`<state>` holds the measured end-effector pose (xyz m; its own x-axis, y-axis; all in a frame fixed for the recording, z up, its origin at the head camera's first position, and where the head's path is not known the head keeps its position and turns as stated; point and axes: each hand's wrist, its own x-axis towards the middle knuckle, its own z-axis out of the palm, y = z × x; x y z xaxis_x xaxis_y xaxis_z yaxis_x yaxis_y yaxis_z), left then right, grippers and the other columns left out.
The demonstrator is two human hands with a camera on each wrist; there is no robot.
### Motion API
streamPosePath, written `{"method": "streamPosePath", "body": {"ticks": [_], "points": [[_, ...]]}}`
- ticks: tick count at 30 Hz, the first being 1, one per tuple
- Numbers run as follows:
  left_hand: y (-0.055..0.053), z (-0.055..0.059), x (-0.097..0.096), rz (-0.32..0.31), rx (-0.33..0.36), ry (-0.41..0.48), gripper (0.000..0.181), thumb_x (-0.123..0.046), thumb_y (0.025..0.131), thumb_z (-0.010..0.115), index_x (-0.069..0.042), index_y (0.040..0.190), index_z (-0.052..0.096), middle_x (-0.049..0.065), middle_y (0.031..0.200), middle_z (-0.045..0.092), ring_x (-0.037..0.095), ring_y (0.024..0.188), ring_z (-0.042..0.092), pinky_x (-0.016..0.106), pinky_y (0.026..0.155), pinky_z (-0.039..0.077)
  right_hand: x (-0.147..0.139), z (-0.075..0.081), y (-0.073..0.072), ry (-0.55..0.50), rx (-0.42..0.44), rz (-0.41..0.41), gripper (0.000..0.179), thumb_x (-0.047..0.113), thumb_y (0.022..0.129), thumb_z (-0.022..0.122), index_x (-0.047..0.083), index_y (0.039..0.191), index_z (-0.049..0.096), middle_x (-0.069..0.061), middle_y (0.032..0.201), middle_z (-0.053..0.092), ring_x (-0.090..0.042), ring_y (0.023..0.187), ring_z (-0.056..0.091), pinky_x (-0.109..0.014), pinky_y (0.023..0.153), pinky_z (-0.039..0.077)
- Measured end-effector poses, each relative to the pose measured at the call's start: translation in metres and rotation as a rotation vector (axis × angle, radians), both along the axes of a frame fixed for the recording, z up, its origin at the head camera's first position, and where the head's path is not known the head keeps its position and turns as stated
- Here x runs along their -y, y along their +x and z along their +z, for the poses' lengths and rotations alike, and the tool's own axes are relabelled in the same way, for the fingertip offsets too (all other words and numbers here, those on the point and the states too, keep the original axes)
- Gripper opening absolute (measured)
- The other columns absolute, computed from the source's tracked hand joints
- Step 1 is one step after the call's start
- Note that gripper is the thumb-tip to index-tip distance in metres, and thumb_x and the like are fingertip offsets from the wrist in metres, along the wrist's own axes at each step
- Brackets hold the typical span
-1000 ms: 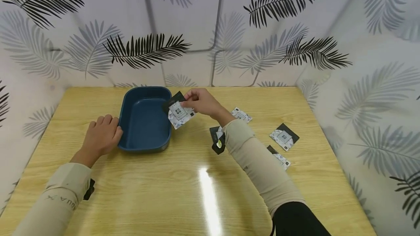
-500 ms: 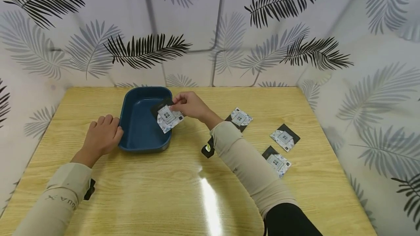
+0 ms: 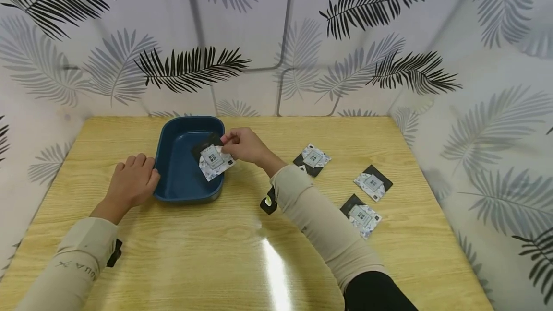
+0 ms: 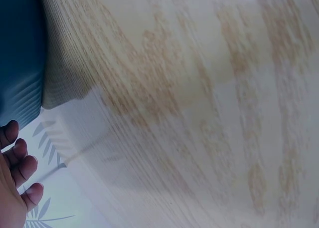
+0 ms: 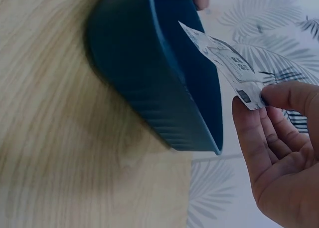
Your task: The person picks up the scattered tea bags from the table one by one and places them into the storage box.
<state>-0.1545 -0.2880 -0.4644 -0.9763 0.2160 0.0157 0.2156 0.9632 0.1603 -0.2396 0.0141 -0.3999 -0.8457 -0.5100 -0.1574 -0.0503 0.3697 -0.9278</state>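
Observation:
My right hand (image 3: pixel 245 145) pinches a flat black-and-white sachet (image 3: pixel 212 157) by one corner, between thumb and fingers. The sachet is tilted and overlaps the right part of a dark blue plastic box (image 3: pixel 190 200) in the head view. From the right wrist view, the sachet (image 5: pixel 227 61) shows its printed white face above the box's opening. At the box's left side, my left hand (image 3: pixel 131 181) holds the rim, with a digit over the edge in the right wrist view. Its fingertips (image 4: pixel 25 168) show beneath the box wall in the left wrist view.
Three similar sachets lie on the wooden table (image 3: pixel 194 253) to the right: one nearer the middle (image 3: pixel 312 158), one farther right (image 3: pixel 373 183) and one in front (image 3: pixel 361 216). A leaf-patterned curtain (image 3: pixel 276 37) stands behind the table.
My right hand has moved left with the sachet, from beside the box's right rim to over its opening. My left hand has stayed at the box's left side.

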Motion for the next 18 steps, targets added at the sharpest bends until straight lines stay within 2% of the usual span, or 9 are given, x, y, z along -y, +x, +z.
{"method": "streamPosePath", "body": {"ticks": [7,11,18], "points": [[0.001,-0.001,0.002,0.001,-0.023,0.009,0.029,-0.021,0.104,0.029,0.002,0.106,0.047,0.023,0.109,0.047,0.037,0.089,0.041,0.046,0.072,0.03,0.02,-0.007,0.007,0.058,-0.049,0.004,0.02,0.005,0.092,0.064,-0.002,0.11,0.066,-0.003,0.083,0.063,-0.007,0.06,0.052,-0.019,0.056,0.044],[0.002,-0.002,0.001,-0.001,-0.027,0.011,0.029,-0.021,0.104,0.029,0.002,0.107,0.047,0.023,0.109,0.047,0.036,0.089,0.041,0.047,0.072,0.03,0.029,-0.009,0.009,0.103,-0.076,0.019,0.021,0.006,0.091,0.066,-0.003,0.11,0.066,-0.008,0.085,0.066,-0.007,0.061,0.053,-0.018,0.056,0.044],[0.001,-0.003,0.001,-0.001,-0.029,0.001,0.028,-0.021,0.103,0.029,0.001,0.102,0.046,0.022,0.107,0.047,0.036,0.088,0.041,0.046,0.072,0.03,0.037,-0.017,0.012,0.237,-0.172,0.068,0.019,0.006,0.091,0.066,-0.001,0.108,0.068,-0.012,0.095,0.071,-0.007,0.075,0.055,-0.014,0.067,0.044]]}}
